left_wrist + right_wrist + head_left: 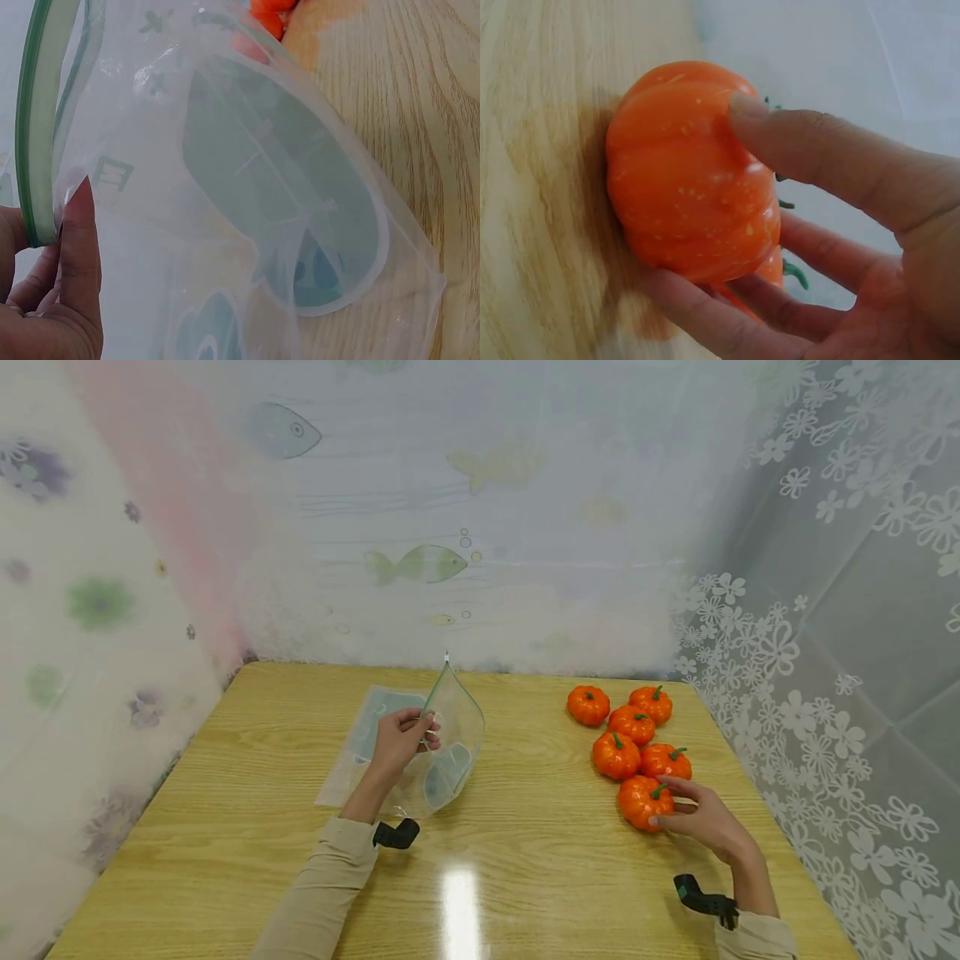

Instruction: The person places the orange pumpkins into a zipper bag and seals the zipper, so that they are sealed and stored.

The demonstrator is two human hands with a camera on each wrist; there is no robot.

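Observation:
My left hand (401, 743) pinches the green-edged rim of a clear zip bag (462, 718), whose mouth gapes upward. In the left wrist view, thumb and fingers meet on the bag's green zip strip (34, 127), and a grey-green printed shape shows on its side. At the right, my right hand (708, 818) holds the nearest small orange pumpkin (641, 803) with a green stem. The right wrist view has the thumb on top of this pumpkin (690, 172) and fingers curled along its lower side, close over the wood.
Several other orange pumpkins (617, 755) cluster just behind the held one. A flat printed bag (367, 727) lies under and behind my left hand. The wooden table (525, 860) backs onto a sheet with fish prints (562, 610), and flowered sheets hang at both sides.

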